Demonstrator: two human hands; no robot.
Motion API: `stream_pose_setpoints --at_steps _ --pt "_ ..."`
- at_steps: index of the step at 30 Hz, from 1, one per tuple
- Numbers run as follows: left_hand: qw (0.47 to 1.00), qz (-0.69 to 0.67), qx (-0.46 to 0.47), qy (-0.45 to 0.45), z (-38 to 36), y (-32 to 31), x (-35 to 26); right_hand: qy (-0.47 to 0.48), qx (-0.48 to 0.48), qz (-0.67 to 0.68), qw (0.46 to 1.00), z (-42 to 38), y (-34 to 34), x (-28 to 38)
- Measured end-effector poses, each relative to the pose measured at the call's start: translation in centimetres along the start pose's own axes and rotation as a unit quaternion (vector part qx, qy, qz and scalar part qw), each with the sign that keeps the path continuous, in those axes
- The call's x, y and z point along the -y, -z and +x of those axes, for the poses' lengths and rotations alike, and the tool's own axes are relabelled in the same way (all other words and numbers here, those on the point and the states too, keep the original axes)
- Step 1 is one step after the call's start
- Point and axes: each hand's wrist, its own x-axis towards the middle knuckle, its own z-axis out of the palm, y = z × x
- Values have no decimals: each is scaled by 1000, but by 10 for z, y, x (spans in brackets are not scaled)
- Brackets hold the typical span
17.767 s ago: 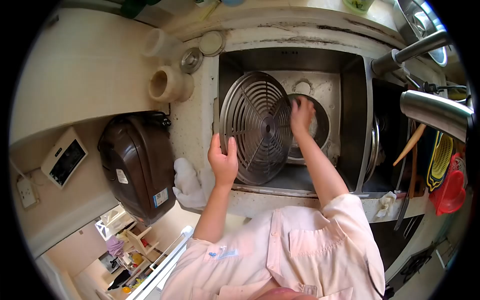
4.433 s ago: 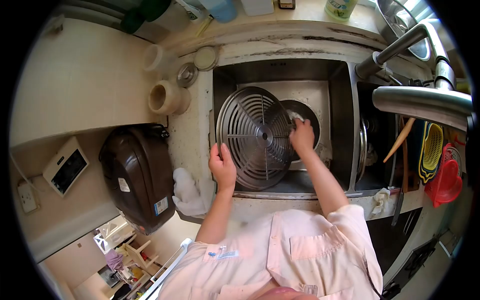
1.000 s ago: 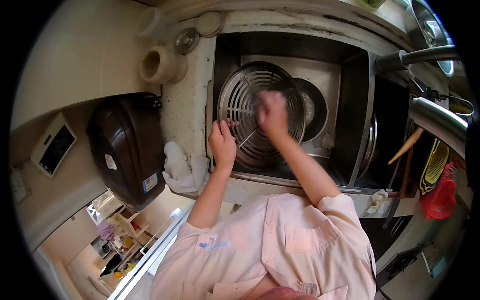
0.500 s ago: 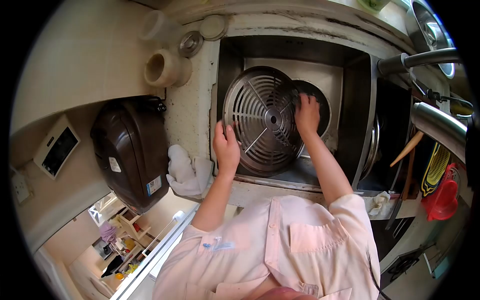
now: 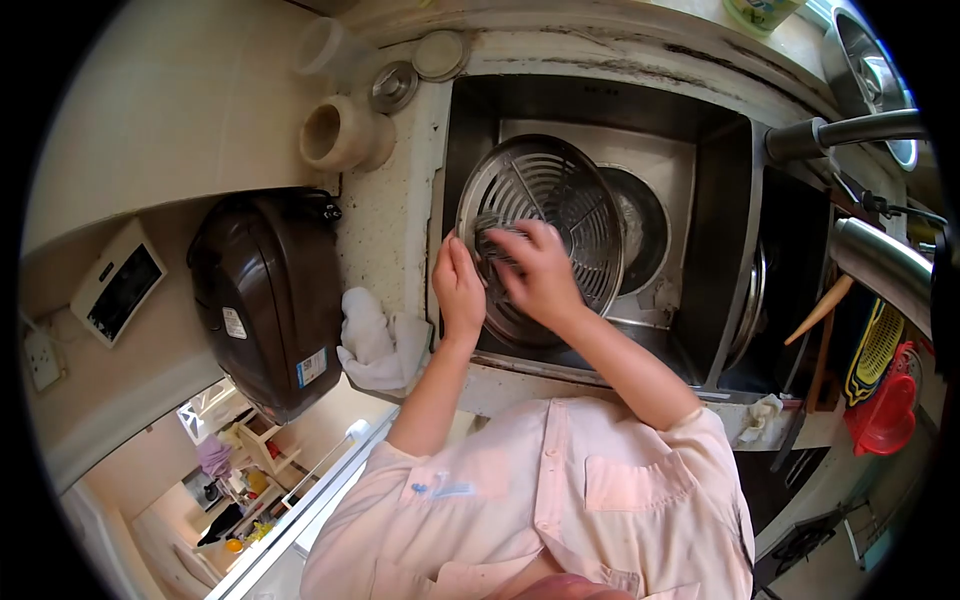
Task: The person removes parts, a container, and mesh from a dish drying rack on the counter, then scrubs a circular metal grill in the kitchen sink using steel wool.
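A round metal steamer tray (image 5: 590, 225) with curved slots stands tilted in the sink (image 5: 590, 133). My left hand (image 5: 461, 290) is closed on the tray's left rim, thumb and fingers at the edge. Pressed to the tray's left part is my right hand (image 5: 540, 275), its fingers bent over a dark wiry steel wool scrubber (image 5: 490, 240); both are a little blurred. Behind the tray, on the sink floor, lies a round metal bowl (image 5: 645, 230), partly hidden by it.
Left of the sink are a beige jar (image 5: 325, 135), a metal lid (image 5: 394, 87), a white cloth (image 5: 375, 345) and a dark brown appliance (image 5: 265, 300). A faucet (image 5: 850, 130) reaches in from the right. A red heart-shaped basket (image 5: 885, 410) hangs at far right.
My right hand has moved left across the tray, from its right side to near my left hand. The tray has tilted more, and the bowl behind it shows more.
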Motion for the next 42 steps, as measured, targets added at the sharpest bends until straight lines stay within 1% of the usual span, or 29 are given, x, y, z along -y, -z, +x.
stream_pose_setpoints --at_steps 1,3,4,6,9,10,11,13,14,16,17,18,20,21,22,24,25,28,30,31,32,33,34,36,37,38,40,41,42 --pt "997 44 -22 -55 1 -1 7 20 24 -15 999 12 -4 9" --pt "975 130 -64 -166 6 -2 28 34 -16 -71 997 38 -11 -1" --pt "980 132 -47 -140 5 -1 26 40 -35 -98 994 53 -15 -9" --pt "987 131 -13 -88 -1 0 18 -64 -51 -188 979 79 -16 -48" --pt "986 149 -4 -77 -4 0 10 -81 -49 -166 982 83 -18 -54" --pt "985 157 -4 -75 -4 -2 8 -32 -32 -138 989 79 -16 -32" --pt "973 196 -13 -120 -2 -2 6 8 1 -108 994 71 -14 -13" --pt "977 187 -6 -103 2 1 7 66 43 -77 994 66 -14 -11" --pt "978 183 -2 -95 1 2 8 72 39 -128 988 72 -10 -26" --pt "979 178 -8 -95 0 0 13 -3 -2 -160 987 90 -7 -44" --pt "980 176 -10 -96 1 -1 14 19 27 -171 985 87 -7 -43" --pt "968 200 -18 -149 5 0 13 72 77 -178 978 82 -2 -24" --pt "938 246 -31 -242 7 2 13 142 129 -77 978 59 -3 0" --pt "960 226 -14 -164 4 3 5 162 115 -67 978 56 -4 -7" --pt "962 224 -14 -158 0 3 8 149 116 -85 978 63 -4 -24" --pt "964 216 -18 -155 1 0 14 69 58 -116 989 82 0 -38" --pt "967 218 -6 -131 0 0 8 94 75 -126 985 80 2 -33" --pt "941 239 -36 -238 6 2 15 180 136 -56 973 51 0 -6" --pt "968 214 -13 -133 -1 1 10 178 157 -123 963 60 4 -21" --pt "976 199 -1 -83 -3 0 8 145 111 -146 972 71 4 -35" --pt "971 216 -8 -106 -4 0 9 113 65 -167 977 78 3 -44" --pt "964 233 -15 -131 -3 1 12 95 87 -168 977 77 6 -35" --pt "955 250 -22 -157 1 0 14 155 89 -156 971 70 4 -26" --pt "947 256 -28 -194 6 3 19 194 154 -41 968 49 3 -1" --pt "942 260 -29 -210 5 5 21 205 141 -38 968 47 -1 -8" --pt "954 245 -19 -173 2 4 19 186 147 -68 969 56 2 -20" --pt "972 211 -5 -106 -1 -1 10 124 74 -158 977 75 2 -36" --pt "975 200 -9 -96 0 -2 12 134 60 -155 977 76 -1 -37" --pt "963 226 -20 -146 5 -1 15 159 83 -121 976 72 -2 -29"
